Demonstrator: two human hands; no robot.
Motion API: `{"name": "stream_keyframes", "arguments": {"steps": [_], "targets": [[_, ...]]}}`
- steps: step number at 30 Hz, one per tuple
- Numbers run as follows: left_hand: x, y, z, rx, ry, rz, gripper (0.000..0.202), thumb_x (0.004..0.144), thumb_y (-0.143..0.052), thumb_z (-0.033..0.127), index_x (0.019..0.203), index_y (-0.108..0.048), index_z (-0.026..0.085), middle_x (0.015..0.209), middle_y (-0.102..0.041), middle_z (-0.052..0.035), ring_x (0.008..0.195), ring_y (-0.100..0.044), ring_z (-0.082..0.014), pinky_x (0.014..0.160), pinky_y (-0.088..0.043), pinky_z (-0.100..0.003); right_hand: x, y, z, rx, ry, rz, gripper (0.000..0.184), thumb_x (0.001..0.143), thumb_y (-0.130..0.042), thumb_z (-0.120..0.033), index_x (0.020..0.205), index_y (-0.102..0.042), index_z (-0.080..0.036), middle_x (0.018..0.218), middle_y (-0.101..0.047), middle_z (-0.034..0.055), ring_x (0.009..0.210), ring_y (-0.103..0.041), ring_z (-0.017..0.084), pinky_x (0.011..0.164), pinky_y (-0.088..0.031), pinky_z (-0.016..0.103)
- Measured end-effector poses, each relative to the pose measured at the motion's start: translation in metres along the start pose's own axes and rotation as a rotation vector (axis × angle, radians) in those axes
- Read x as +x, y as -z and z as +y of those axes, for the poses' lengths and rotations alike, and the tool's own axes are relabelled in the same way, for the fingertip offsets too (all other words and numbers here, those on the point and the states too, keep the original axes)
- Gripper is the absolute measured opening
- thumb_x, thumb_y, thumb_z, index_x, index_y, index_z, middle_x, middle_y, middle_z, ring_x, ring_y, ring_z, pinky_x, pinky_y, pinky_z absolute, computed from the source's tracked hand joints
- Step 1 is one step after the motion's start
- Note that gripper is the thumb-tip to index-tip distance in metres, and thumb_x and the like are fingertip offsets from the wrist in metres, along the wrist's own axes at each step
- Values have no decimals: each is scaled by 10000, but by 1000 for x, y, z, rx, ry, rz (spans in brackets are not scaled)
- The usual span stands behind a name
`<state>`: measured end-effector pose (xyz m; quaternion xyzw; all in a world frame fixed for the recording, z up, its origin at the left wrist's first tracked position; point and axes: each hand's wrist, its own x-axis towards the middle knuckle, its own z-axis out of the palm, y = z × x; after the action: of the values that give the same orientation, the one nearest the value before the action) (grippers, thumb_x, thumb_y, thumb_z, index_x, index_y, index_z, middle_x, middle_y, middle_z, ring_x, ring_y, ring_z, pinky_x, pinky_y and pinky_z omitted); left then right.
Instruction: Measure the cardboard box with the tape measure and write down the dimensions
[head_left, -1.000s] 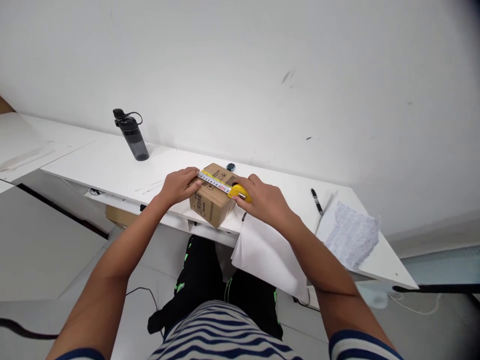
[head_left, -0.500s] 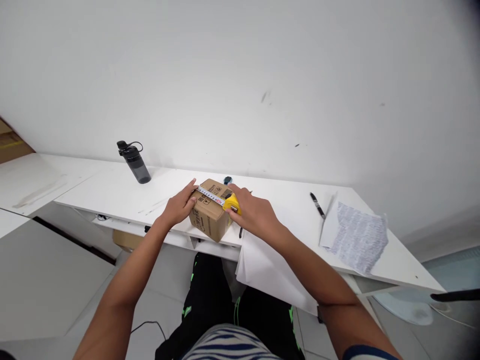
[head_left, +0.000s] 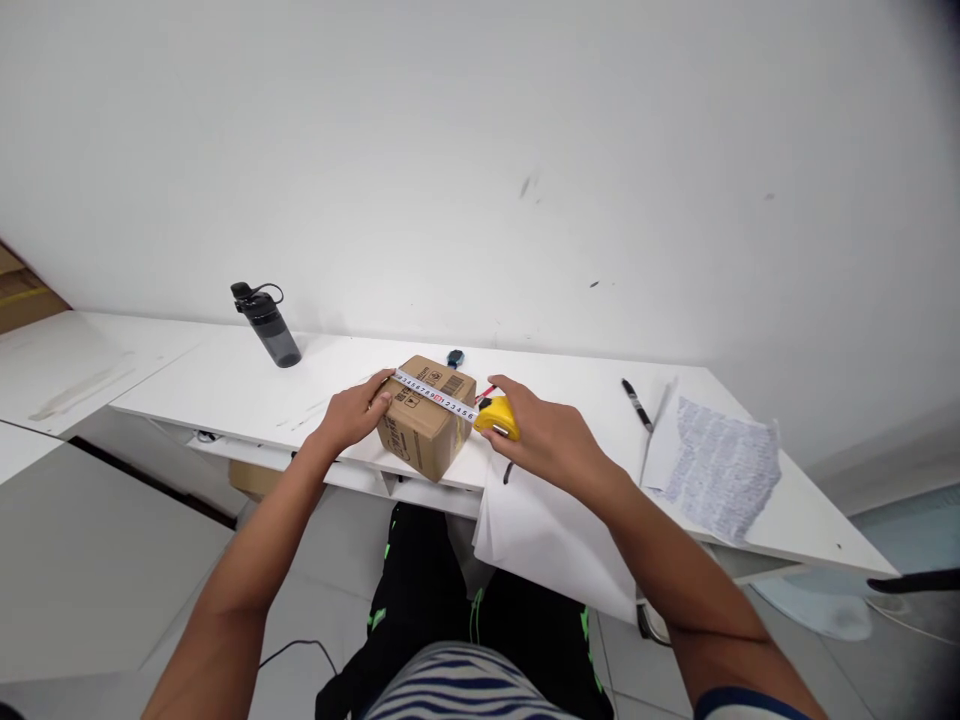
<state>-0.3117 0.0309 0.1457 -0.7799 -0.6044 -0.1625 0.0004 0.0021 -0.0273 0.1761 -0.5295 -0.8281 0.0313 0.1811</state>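
A brown cardboard box (head_left: 421, 440) with dark print sits near the front edge of the white desk (head_left: 352, 365). Across its top runs the white blade of a yellow tape measure (head_left: 498, 417). My right hand (head_left: 544, 430) grips the tape measure's case just beyond the box's right side. At the upper left edge of the box, my left hand (head_left: 358, 410) pinches the blade's end against the cardboard. Its fingertips partly hide the tip of the blade.
A dark water bottle (head_left: 271, 325) stands to the left. Behind the box lies a small dark blue object (head_left: 455, 358). A black marker (head_left: 637, 405) and a crumpled, written-on paper (head_left: 720, 470) lie at right. White sheets (head_left: 547, 530) hang over the front edge.
My right hand has moved right with the tape measure case, pulling out more blade across the box top. My left hand stays at the box's left edge.
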Motion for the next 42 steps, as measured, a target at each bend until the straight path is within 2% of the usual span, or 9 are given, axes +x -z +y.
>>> {"name": "stream_keyframes", "arguments": {"steps": [18, 20, 23, 26, 28, 31, 35, 38, 42], "targets": [[2, -5, 1, -84, 4, 29, 513, 962, -327, 441, 1456, -405, 327, 1268, -661, -36, 1079, -650, -269, 893, -503, -377, 33, -22, -12, 44, -6, 99, 638, 919, -461, -513, 1479, -316, -244, 1285, -595, 117, 924, -643, 249, 624, -468, 305], [0, -6, 7, -100, -18, 153, 533, 960, -347, 436, 1468, -386, 280, 1424, -545, -63, 1275, -530, -275, 1028, -444, -407, 26, -26, -6, 64, 3, 149, 622, 924, -448, -520, 1469, -334, -241, 1286, -593, 125, 950, -641, 257, 672, -496, 329], [-16, -12, 27, -90, 29, 519, 625, 927, -442, 445, 1487, -335, 189, 1542, -367, -140, 1439, -308, -310, 1166, -282, -489, 4, -38, 6, 139, -12, 314, 617, 916, -436, -553, 1434, -373, -224, 1263, -587, 157, 1060, -607, 292, 791, -521, 408], [-52, -28, 62, -204, 58, 749, 605, 915, -476, 463, 1457, -368, 218, 1453, -444, -161, 1381, -379, -326, 1149, -290, -546, -28, -57, 11, 238, -125, 457, 708, 866, -500, -571, 1444, -326, -201, 1169, -591, 192, 1108, -572, 336, 839, -517, 496], [-80, -45, 92, -397, -49, 641, 529, 924, -433, 520, 1399, -441, 288, 1282, -577, -128, 1241, -520, -312, 1078, -392, -546, -52, -72, 7, 299, -201, 466, 778, 834, -553, -555, 1464, -266, -200, 1121, -585, 190, 1065, -587, 339, 828, -522, 512], [-107, -72, 137, -706, -205, 226, 707, 840, -404, 740, 1384, -477, 296, 1250, -609, -134, 1167, -588, -318, 1009, -475, -522, -80, -94, -7, 434, -218, 449, 843, 849, -537, -553, 1497, -134, -195, 1170, -543, 195, 1024, -608, 303, 824, -540, 468], [-101, -95, 171, -1059, -181, 49, 799, 788, -416, 805, 1356, -518, 252, 1306, -612, -138, 1186, -600, -319, 1002, -498, -484, -95, -108, -4, 708, 101, 464, 700, 936, -262, -641, 1490, -129, -234, 1252, -531, 175, 1098, -594, 265, 869, -531, 429], [-76, -100, 172, -1128, -193, 43, 651, 841, -491, 699, 1281, -576, 227, 1246, -656, -121, 1077, -657, -292, 906, -546, -441, -76, -97, 32, 777, 219, 450, 672, 950, -91, -659, 1430, -320, -248, 1116, -635, 121, 975, -642, 237, 841, -528, 399], [-35, -107, 165, -699, -412, -67, 475, 828, -617, 535, 1174, -648, 211, 1209, -673, -110, 1166, -605, -292, 1008, -475, -441, -7, -79, 96, 433, -123, 336, 495, 1030, -165, -446, 1338, -474, -212, 993, -687, 90, 921, -658, 215, 838, -493, 349]]}}
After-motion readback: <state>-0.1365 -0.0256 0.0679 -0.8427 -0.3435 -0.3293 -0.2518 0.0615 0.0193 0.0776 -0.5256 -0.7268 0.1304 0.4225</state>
